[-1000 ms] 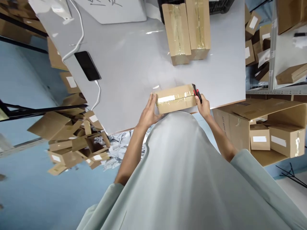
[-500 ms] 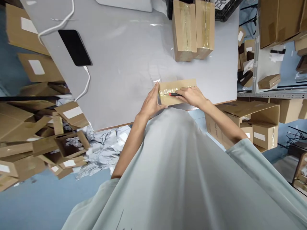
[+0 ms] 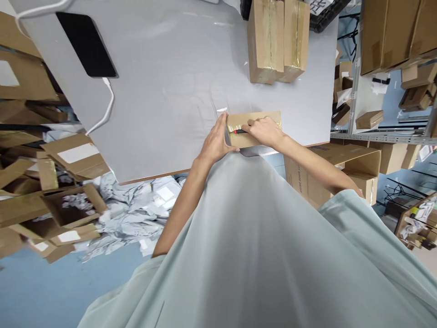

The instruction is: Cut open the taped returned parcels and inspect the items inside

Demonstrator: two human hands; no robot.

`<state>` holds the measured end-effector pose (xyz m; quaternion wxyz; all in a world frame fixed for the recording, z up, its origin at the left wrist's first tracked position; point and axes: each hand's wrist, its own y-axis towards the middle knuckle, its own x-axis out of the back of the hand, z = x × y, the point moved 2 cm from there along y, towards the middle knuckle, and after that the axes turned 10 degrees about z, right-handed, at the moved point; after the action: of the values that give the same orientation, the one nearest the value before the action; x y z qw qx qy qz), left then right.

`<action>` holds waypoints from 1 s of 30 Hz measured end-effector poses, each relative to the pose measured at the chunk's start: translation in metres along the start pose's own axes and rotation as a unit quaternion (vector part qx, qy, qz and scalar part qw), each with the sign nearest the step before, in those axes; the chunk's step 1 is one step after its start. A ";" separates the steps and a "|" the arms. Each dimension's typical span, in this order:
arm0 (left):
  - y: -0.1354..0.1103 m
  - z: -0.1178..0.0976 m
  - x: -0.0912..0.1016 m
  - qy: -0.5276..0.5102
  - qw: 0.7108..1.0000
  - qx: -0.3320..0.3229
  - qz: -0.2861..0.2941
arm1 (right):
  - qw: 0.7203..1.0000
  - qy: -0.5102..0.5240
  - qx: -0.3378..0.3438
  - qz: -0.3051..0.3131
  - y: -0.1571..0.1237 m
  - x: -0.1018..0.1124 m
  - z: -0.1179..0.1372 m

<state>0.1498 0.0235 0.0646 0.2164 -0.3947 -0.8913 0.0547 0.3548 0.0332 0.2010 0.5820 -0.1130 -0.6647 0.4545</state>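
A small taped cardboard box [image 3: 251, 139] lies on the grey table near its front edge, just ahead of my shirt. My left hand [image 3: 214, 140] grips its left end, fingers along the far corner and thumb at the near corner. In my right hand [image 3: 265, 131] is a red-and-black box cutter [image 3: 240, 131], the fingers closed round its handle. The cutter's tip lies over the box's taped seam near the left end, close to my left hand. How deep the blade sits cannot be made out.
Two taped boxes [image 3: 268, 41] stand at the back right of the table [image 3: 164, 91]. A black phone [image 3: 87, 44] with a white cable lies at the left. Opened cartons [image 3: 73, 205] and crumpled grey packaging [image 3: 133, 214] cover the left floor; a shelf [image 3: 378, 98] with boxes stands right.
My right hand has drawn the box cutter leftward along the box's seam, nearer its left end. My left hand keeps its hold. The camera view has shifted slightly.
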 end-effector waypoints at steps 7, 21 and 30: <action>-0.004 0.000 -0.001 0.010 1.000 0.012 0.007 | 1.000 -0.004 -0.021 0.010 -0.005 -0.006 0.003; -0.007 -0.007 -0.002 0.038 0.998 0.045 0.006 | 0.955 0.160 -0.220 -0.116 -0.110 -0.110 -0.148; -0.017 -0.035 -0.002 0.140 0.989 0.038 -0.009 | 0.793 0.398 -0.419 -0.194 -0.008 -0.234 -0.149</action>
<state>0.1542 0.0080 0.0996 0.3543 -0.3821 -0.8530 0.0307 0.5581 -0.0593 0.0360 0.7667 -0.3852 -0.5078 -0.0766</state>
